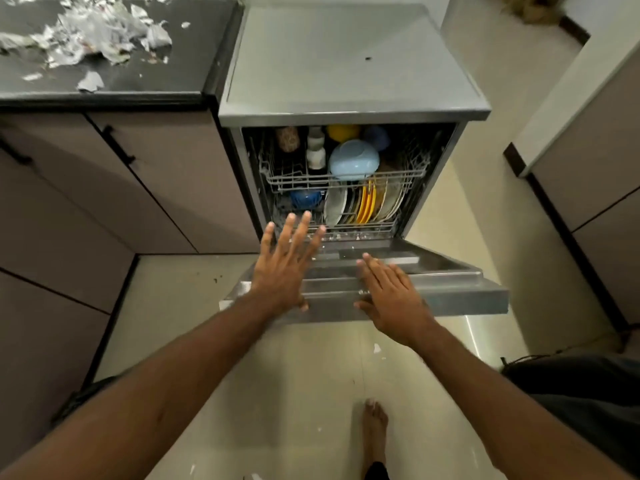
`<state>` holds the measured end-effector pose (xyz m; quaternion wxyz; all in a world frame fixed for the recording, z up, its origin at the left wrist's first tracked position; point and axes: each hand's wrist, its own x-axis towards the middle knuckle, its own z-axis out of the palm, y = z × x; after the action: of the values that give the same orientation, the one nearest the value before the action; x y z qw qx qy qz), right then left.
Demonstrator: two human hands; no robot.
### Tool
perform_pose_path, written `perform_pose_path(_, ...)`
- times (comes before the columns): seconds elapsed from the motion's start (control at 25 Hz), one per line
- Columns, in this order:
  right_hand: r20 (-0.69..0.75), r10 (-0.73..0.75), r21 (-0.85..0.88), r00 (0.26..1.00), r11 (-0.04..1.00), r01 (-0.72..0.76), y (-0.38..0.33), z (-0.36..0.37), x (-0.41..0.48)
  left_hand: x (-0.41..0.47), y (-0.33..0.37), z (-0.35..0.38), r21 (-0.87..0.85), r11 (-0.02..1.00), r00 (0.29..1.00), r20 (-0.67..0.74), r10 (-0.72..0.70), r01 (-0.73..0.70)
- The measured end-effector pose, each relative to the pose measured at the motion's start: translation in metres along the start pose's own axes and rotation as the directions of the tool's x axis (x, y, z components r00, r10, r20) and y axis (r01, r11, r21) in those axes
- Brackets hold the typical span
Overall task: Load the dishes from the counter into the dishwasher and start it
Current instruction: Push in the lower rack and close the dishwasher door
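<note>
Steel dishwasher door point(450, 292) part-open; left hand point(284, 271), right hand point(391, 299) flat, fingers straight, empty.

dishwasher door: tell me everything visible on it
The dishwasher door is grey, shiny metal with stepped ridges across its inner face. Hinged at the bottom, it hangs open, its free edge toward the person, below the loaded lower rack. The left hand and right hand lie flat on it near that edge, fingers straight.
</note>
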<state>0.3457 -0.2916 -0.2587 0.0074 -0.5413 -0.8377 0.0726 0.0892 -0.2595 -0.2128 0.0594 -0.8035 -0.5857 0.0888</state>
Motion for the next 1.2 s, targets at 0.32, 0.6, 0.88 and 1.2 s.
perform_pose_path(0.32,-0.161,-0.18,-0.204,0.971,0.968,0.145,0.035,-0.062,0.106,0.088,-0.043,-0.066,-0.178,0.95,0.938,-0.195,-0.288,0.255)
perform_pose_path(0.6,-0.228,-0.072,-0.247,0.971,0.969,0.014,0.08,-0.139,0.213,0.193,-0.085,-0.105,-0.136,0.965,0.958,-0.148,-0.246,0.226)
perform_pose_path(0.88,-0.373,0.08,-0.031,0.924,0.995,-0.098,0.098,-0.157,0.263,0.242,-0.077,-0.133,-0.157,0.978,0.983,-0.101,-0.156,0.139)
perform_pose_path(1.2,-0.504,0.056,-0.106,0.862,0.986,-0.126,0.099,-0.158,0.289,0.273,-0.052,-0.176,0.177,0.983,0.998,0.006,-0.055,0.053)
